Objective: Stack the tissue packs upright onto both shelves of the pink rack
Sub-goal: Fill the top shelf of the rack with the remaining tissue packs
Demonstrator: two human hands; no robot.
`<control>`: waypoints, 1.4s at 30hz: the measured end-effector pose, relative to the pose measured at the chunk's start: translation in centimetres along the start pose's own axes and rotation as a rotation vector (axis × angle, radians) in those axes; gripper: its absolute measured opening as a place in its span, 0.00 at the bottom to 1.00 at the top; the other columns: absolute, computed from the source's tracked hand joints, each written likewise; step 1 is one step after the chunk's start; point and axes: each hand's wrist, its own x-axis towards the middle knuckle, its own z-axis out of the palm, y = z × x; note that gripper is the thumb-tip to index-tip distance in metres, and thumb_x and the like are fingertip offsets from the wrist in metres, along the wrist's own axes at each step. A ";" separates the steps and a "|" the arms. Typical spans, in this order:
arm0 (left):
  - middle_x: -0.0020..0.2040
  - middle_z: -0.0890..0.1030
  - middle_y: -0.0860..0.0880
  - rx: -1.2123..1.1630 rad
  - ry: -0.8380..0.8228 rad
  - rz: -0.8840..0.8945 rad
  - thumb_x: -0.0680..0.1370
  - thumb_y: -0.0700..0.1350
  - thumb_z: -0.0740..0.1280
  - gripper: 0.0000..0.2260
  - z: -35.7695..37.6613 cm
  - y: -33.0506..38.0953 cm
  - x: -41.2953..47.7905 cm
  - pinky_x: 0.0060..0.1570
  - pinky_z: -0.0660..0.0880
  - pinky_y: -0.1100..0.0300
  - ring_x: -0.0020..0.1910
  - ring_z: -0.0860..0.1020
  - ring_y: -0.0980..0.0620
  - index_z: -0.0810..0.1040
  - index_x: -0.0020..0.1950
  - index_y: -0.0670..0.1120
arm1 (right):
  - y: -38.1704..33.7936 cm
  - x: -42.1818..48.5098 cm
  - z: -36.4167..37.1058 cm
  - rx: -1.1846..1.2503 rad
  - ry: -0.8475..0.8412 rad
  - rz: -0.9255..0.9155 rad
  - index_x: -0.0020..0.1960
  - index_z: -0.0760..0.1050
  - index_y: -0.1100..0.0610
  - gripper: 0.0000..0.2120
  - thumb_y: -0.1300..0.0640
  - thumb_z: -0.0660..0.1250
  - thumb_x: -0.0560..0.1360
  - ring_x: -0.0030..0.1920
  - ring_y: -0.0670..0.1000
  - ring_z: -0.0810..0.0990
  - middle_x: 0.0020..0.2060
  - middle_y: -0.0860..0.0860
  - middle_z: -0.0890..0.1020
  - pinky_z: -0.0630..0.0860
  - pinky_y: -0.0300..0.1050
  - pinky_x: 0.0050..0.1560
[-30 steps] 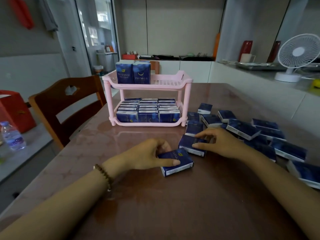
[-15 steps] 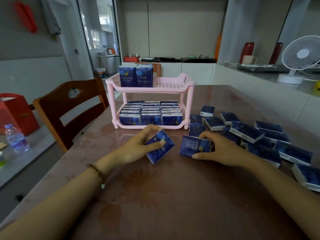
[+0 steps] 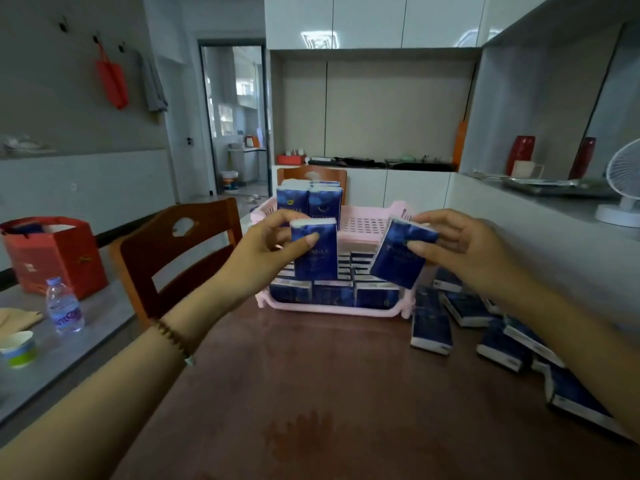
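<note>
The pink rack (image 3: pixel 363 223) stands on the brown table. Its lower shelf (image 3: pixel 332 310) is packed with upright blue tissue packs. Two upright packs (image 3: pixel 310 199) stand at the left end of the top shelf. My left hand (image 3: pixel 263 251) holds a blue tissue pack (image 3: pixel 314 252) upright in front of the rack, at top-shelf height. A second blue pack (image 3: pixel 398 258) is gripped by my right hand (image 3: pixel 464 247), tilted, just right of the first. Several loose packs (image 3: pixel 485 327) lie flat on the table to the right.
A wooden chair (image 3: pixel 173 258) stands left of the table. Beyond it a grey side surface holds a red bag (image 3: pixel 55 254), a water bottle (image 3: pixel 64 306) and a paper cup (image 3: pixel 17 348). A white fan (image 3: pixel 623 188) sits on the counter at right.
Both hands have lifted their packs off the table and raised them up in front of the rack's top shelf. The camera has tilted up and moved closer.
</note>
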 end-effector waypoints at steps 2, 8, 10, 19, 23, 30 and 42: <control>0.52 0.83 0.46 0.097 0.022 0.081 0.73 0.46 0.66 0.14 -1.5 1.3 1.3 0.46 0.81 0.58 0.51 0.82 0.52 0.74 0.57 0.43 | -1.0 2.2 0.5 0.016 0.030 -0.058 0.51 0.75 0.47 0.12 0.59 0.70 0.71 0.50 0.42 0.81 0.50 0.44 0.82 0.80 0.36 0.44; 0.51 0.80 0.46 0.291 0.095 0.174 0.74 0.45 0.68 0.08 -5.4 2.5 5.8 0.45 0.81 0.54 0.47 0.82 0.46 0.77 0.52 0.47 | -2.0 8.1 2.6 -0.032 0.060 -0.128 0.55 0.76 0.51 0.12 0.57 0.70 0.72 0.50 0.47 0.80 0.52 0.46 0.80 0.81 0.37 0.44; 0.51 0.80 0.45 0.391 0.116 0.171 0.73 0.45 0.70 0.09 -6.4 2.3 7.0 0.46 0.81 0.48 0.46 0.82 0.43 0.77 0.52 0.47 | -1.7 9.6 3.4 -0.059 0.100 -0.151 0.52 0.76 0.50 0.11 0.58 0.71 0.71 0.44 0.44 0.78 0.50 0.47 0.80 0.77 0.31 0.42; 0.48 0.80 0.48 0.562 0.063 0.103 0.71 0.45 0.73 0.10 -8.6 0.0 9.7 0.37 0.75 0.64 0.41 0.80 0.51 0.76 0.49 0.46 | 0.5 11.9 6.2 -0.013 0.036 -0.030 0.50 0.74 0.52 0.09 0.60 0.70 0.72 0.39 0.47 0.80 0.51 0.52 0.78 0.79 0.34 0.34; 0.50 0.81 0.48 0.594 0.033 0.091 0.71 0.45 0.72 0.09 -8.7 -1.2 10.2 0.41 0.80 0.59 0.43 0.81 0.49 0.77 0.50 0.48 | 1.0 12.2 7.1 -0.008 -0.030 -0.007 0.52 0.75 0.55 0.10 0.62 0.69 0.72 0.45 0.52 0.81 0.52 0.55 0.78 0.82 0.40 0.40; 0.54 0.79 0.51 0.599 -0.002 0.063 0.72 0.46 0.71 0.07 -8.7 -2.5 10.7 0.41 0.81 0.57 0.44 0.81 0.51 0.75 0.48 0.52 | 1.4 12.7 8.0 -0.050 -0.040 -0.007 0.52 0.74 0.53 0.11 0.59 0.71 0.71 0.50 0.58 0.81 0.49 0.52 0.77 0.80 0.57 0.49; 0.61 0.74 0.53 0.657 0.103 0.094 0.71 0.49 0.72 0.15 -8.2 -1.7 9.5 0.36 0.75 0.68 0.45 0.78 0.55 0.74 0.56 0.53 | 1.2 12.1 7.2 -0.196 0.013 -0.086 0.57 0.71 0.51 0.16 0.56 0.71 0.71 0.43 0.45 0.76 0.52 0.47 0.72 0.73 0.30 0.36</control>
